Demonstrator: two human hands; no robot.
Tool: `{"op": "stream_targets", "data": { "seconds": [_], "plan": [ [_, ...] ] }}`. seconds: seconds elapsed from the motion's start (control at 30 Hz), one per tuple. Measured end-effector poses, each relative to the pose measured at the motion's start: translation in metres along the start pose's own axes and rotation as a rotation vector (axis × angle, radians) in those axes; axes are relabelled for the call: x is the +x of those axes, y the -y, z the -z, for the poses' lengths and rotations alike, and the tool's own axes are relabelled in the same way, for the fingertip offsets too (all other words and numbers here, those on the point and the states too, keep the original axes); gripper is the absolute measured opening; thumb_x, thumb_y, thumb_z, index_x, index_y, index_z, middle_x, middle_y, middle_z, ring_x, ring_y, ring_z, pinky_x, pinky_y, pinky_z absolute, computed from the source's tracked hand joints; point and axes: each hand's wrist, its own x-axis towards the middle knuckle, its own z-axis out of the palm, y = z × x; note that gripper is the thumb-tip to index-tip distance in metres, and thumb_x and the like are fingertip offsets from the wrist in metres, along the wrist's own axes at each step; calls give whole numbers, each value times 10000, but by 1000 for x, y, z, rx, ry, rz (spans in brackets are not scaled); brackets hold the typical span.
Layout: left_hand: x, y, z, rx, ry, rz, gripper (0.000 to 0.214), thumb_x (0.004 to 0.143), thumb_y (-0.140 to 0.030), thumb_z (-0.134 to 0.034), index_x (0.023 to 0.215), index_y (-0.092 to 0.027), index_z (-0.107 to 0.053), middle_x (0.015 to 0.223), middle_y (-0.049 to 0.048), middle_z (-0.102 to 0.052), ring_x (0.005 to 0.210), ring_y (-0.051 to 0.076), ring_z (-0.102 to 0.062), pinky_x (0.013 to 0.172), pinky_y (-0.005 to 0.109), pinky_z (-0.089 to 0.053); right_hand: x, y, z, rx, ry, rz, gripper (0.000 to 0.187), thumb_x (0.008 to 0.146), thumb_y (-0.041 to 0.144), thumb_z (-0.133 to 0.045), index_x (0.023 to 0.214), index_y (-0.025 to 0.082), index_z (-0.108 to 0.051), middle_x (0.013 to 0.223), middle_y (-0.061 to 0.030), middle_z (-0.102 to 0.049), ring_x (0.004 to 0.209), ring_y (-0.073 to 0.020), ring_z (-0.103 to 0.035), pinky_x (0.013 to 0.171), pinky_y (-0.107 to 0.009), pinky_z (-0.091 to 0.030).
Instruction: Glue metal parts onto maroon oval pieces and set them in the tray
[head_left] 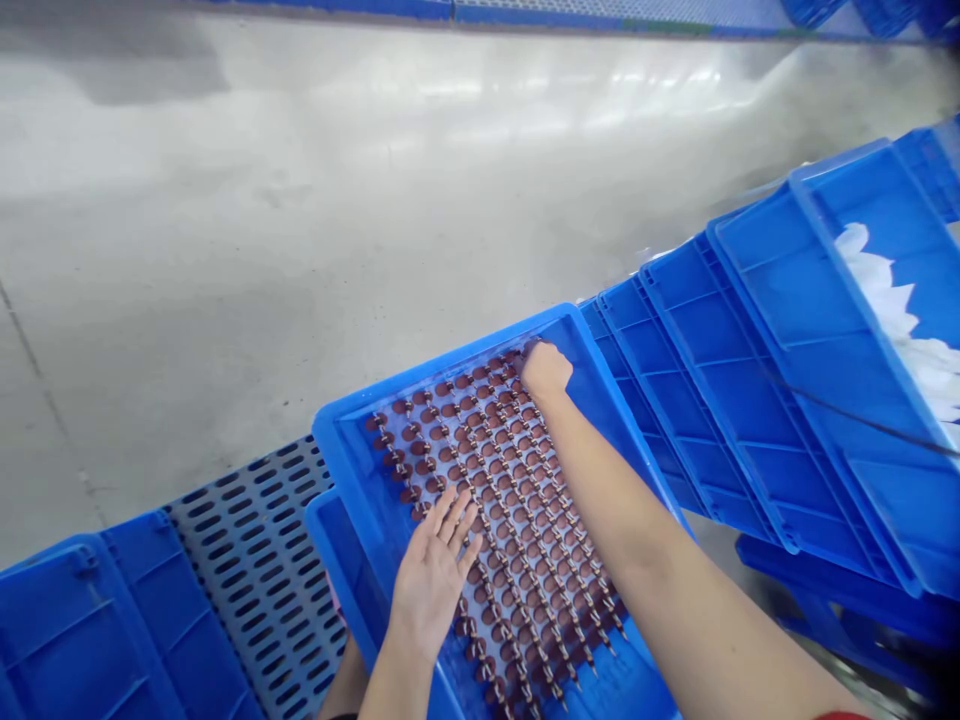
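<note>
A blue plastic crate (450, 362) in front of me holds a layer of reddish-brown rounded pieces with pale metallic bits (517, 480), set in slanting rows over a bluish-white sheet. My left hand (433, 575) is spread over the near left part of the rows, fingers apart, nothing in it; whether it touches the pieces is unclear. At the crate's far right corner, my right hand (546, 370) is closed at the end of the rows. Its fingertips are hidden, and dark brown pieces show beside them.
Nested or stacked blue crates (720, 380) line the right side, one with white pieces (889, 300). Another blue crate (67, 620) lies at lower left, by a slotted blue platform (255, 570). Grey floor (300, 220) stretches beyond. A blue platform edge (540, 15) crosses the top.
</note>
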Motion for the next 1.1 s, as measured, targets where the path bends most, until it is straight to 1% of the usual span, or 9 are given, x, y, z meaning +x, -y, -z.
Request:
{"op": "stream_targets", "data": {
  "seconds": [0.2,0.33,0.43,0.53,0.67,0.8,0.93,1.0,1.1],
  "plan": [
    [-2,-1,0,15,-14,9,421,890,-413,-402,1277,-268,-483,1454,21,-397,1333,202,-317,1105,419,-222,-2,-1,11,41,-13,-9,305,891,407,-536,1024,138,-591,1031,-66,-604,928,-197,-588,817,-412,-484],
    [-1,-1,1,37,-29,7,404,890,-414,-392,1250,-274,-512,1436,22,-425,1318,201,-345,1091,412,-256,-28,-16,15,124,-77,46,298,905,407,-504,1045,155,-580,1090,-69,-575,968,-203,-561,849,-422,-456],
    [-1,0,-1,76,-50,0,398,866,-426,-445,1229,-291,-533,1426,19,-438,1311,204,-360,1075,400,-284,-80,-33,5,211,-88,94,255,934,363,-456,1027,163,-584,1063,-56,-583,968,-191,-556,860,-402,-442],
    [-1,2,-2,136,-69,-15,407,846,-420,-481,1229,-294,-538,1427,27,-437,1302,209,-377,1042,379,-332,-154,-50,-18,305,-26,132,223,935,323,-452,946,162,-606,959,-36,-610,866,-162,-581,803,-347,-462],
    [-3,9,-1,248,-79,-47,407,859,-417,-440,1233,-287,-531,1429,30,-434,1287,197,-398,994,351,-377,-256,-66,-50,413,86,161,192,908,262,-450,893,239,-640,878,-21,-629,790,-155,-610,719,-268,-476],
    [-9,21,-2,422,-144,-96,411,851,-424,-446,1217,-261,-536,1383,58,-487,1237,207,-453,917,331,-415,-320,-75,-63,482,169,171,182,873,216,-482,896,282,-650,867,2,-635,783,-148,-630,703,-241,-484],
    [-34,42,0,642,-330,-202,473,748,-456,-582,1153,-210,-577,1245,112,-580,1084,259,-544,764,323,-441,-326,-86,-57,491,207,208,152,876,218,-506,877,262,-651,869,8,-627,776,-142,-626,703,-254,-486],
    [-58,58,6,732,-450,-256,485,720,-462,-603,1131,-206,-585,1147,106,-617,986,257,-568,729,325,-432,-307,-92,-50,483,201,226,138,895,236,-507,882,214,-642,868,-4,-623,782,-143,-614,713,-283,-490],
    [-93,83,16,805,-589,-283,476,714,-446,-597,1117,-195,-576,999,96,-649,812,250,-592,667,346,-445,-258,-93,-36,470,157,240,158,915,261,-509,892,148,-617,892,-23,-618,811,-146,-597,750,-335,-496]
  ]
}}
